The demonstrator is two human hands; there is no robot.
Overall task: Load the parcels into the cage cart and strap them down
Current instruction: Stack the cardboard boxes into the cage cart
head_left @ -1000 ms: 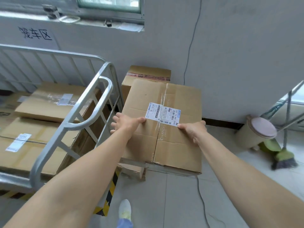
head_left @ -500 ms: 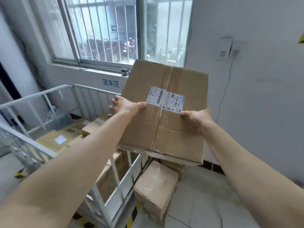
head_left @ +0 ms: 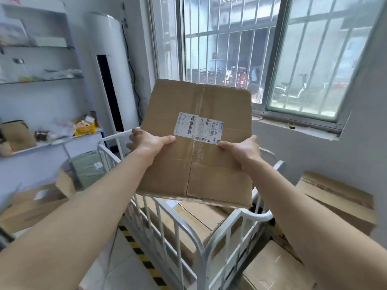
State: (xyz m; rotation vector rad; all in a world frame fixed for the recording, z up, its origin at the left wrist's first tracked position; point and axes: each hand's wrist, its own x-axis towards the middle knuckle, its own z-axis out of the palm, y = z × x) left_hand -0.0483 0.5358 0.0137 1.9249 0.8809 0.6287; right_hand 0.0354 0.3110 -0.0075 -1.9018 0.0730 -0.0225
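Left hand (head_left: 149, 142): clamped on the left edge of the parcel (head_left: 195, 141), thumb lying across its top face, fingers wrapped under.
Right hand (head_left: 243, 150): gripping the parcel's right edge, thumb on top by the corner of the shipping label (head_left: 198, 128).
Parcel: flat brown cardboard box, held in the air above the cage cart (head_left: 188, 231), far edge tilted up toward the barred window (head_left: 261, 49).
Cage cart: white railed frame directly below, flat cartons (head_left: 201, 214) already lying inside.
Outside the cart: more cardboard boxes (head_left: 337, 197) stacked at right against the wall.
Left background: white tower air conditioner (head_left: 109, 74), cluttered shelves (head_left: 39, 59).
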